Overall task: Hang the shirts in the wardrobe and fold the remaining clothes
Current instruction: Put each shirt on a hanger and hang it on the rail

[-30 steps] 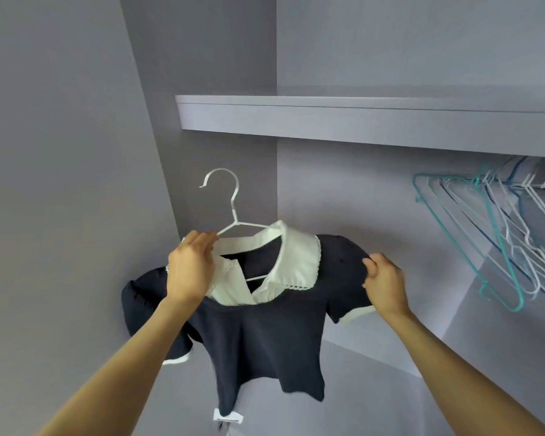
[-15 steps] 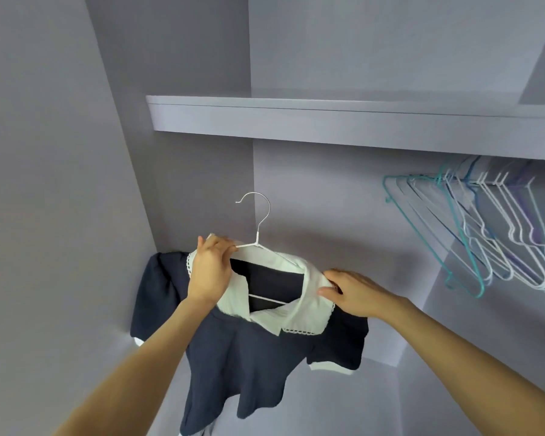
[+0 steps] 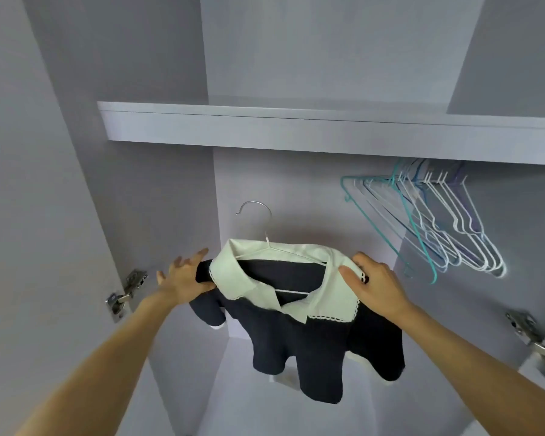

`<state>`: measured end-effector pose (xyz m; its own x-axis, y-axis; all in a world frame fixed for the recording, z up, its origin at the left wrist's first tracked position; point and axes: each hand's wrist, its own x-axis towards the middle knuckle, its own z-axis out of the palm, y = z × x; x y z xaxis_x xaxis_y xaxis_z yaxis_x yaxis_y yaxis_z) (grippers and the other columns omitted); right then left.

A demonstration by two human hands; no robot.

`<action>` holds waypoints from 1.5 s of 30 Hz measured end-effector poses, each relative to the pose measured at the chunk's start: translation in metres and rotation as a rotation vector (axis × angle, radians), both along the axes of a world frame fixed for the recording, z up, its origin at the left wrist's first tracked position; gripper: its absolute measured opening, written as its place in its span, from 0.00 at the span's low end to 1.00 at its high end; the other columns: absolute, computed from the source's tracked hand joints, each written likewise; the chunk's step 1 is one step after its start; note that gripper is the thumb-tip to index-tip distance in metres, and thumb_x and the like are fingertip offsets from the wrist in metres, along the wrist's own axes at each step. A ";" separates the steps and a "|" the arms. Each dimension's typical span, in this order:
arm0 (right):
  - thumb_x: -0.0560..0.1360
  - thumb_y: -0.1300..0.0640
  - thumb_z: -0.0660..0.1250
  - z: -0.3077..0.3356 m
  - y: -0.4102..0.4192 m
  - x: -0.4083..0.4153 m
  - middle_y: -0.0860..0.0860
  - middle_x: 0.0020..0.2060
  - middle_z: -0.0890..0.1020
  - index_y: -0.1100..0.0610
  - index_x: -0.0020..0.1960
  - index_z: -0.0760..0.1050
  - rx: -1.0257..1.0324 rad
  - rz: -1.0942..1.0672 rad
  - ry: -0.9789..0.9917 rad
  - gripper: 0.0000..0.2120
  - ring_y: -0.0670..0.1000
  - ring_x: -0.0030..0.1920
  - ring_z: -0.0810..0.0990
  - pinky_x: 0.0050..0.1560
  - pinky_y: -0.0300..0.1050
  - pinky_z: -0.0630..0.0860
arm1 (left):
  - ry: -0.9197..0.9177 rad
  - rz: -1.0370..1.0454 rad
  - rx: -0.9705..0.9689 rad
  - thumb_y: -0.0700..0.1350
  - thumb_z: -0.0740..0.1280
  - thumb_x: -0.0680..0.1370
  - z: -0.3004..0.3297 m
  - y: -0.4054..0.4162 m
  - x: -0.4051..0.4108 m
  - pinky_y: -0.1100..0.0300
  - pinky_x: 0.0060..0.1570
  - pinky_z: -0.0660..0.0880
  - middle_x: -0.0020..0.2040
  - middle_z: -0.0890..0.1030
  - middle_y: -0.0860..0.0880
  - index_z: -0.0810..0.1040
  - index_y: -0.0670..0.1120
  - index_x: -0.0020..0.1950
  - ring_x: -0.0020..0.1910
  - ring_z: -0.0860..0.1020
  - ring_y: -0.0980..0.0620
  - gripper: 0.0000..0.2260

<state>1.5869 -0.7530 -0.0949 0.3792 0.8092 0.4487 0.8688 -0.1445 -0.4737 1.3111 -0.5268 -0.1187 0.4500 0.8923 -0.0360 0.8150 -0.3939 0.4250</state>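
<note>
Hinge hardware (image 3: 127,290) of metal sits on the left wardrobe wall. Just beside it the left hand (image 3: 183,280) is under the left shoulder of the shirt (image 3: 309,335), with fingers spread and mostly straight; I cannot tell if the thumb pinches the cloth. The shirt is on a white hanger (image 3: 266,237) and is held up inside the wardrobe, below the shelf (image 3: 296,133), not yet on any rail. Its long axis goes from shoulder to shoulder, left to right, and the hem hangs down toward the viewer. The hanger's hook stands up and its open end points left. The shirt is dark navy, with a wide white collar that has a lace edge and white cuffs on short sleeves. The right hand (image 3: 375,287) curls around the right shoulder and collar. Empty hangers (image 3: 438,228), teal and white, hang at the right. Another hinge (image 3: 535,341) is further right.
</note>
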 end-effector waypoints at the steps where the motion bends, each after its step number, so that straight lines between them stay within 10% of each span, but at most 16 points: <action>1: 0.76 0.52 0.65 0.000 -0.002 0.001 0.50 0.26 0.69 0.55 0.39 0.66 0.000 -0.025 0.009 0.12 0.53 0.27 0.67 0.32 0.44 0.64 | 0.024 -0.004 0.022 0.49 0.63 0.77 0.000 0.006 0.000 0.45 0.65 0.63 0.67 0.73 0.46 0.69 0.51 0.67 0.66 0.68 0.43 0.18; 5: 0.77 0.49 0.63 0.002 -0.009 0.004 0.52 0.38 0.79 0.57 0.53 0.71 -0.201 -0.021 -0.040 0.12 0.55 0.37 0.77 0.41 0.47 0.72 | -0.005 0.007 0.054 0.43 0.60 0.79 -0.010 0.007 0.006 0.53 0.47 0.73 0.53 0.80 0.41 0.78 0.45 0.53 0.51 0.76 0.40 0.08; 11: 0.80 0.48 0.56 -0.001 0.004 -0.015 0.48 0.35 0.73 0.53 0.44 0.65 -0.414 -0.158 -0.041 0.10 0.55 0.41 0.74 0.37 0.44 0.65 | 0.043 0.048 0.038 0.45 0.57 0.80 -0.005 0.007 0.019 0.46 0.67 0.63 0.69 0.68 0.43 0.62 0.51 0.72 0.66 0.68 0.41 0.20; 19: 0.76 0.60 0.57 0.012 0.094 -0.089 0.58 0.47 0.75 0.64 0.55 0.69 -0.195 -0.160 0.418 0.11 0.54 0.43 0.74 0.38 0.42 0.70 | -0.278 0.122 0.421 0.41 0.62 0.77 0.048 -0.002 0.005 0.41 0.63 0.62 0.72 0.58 0.40 0.57 0.46 0.75 0.68 0.59 0.37 0.27; 32: 0.77 0.62 0.54 0.016 0.216 -0.102 0.58 0.50 0.81 0.57 0.71 0.60 0.093 -0.139 -0.166 0.23 0.62 0.49 0.78 0.41 0.47 0.66 | -0.273 0.104 0.970 0.39 0.64 0.69 0.115 0.062 0.003 0.39 0.70 0.50 0.77 0.43 0.42 0.45 0.52 0.77 0.75 0.42 0.40 0.42; 45: 0.76 0.61 0.59 0.007 0.300 -0.121 0.59 0.57 0.78 0.60 0.70 0.58 -0.008 -0.018 -0.063 0.23 0.61 0.55 0.77 0.44 0.46 0.67 | -0.235 0.052 1.114 0.38 0.66 0.67 0.114 0.099 0.001 0.36 0.69 0.51 0.77 0.44 0.42 0.45 0.53 0.77 0.75 0.42 0.39 0.45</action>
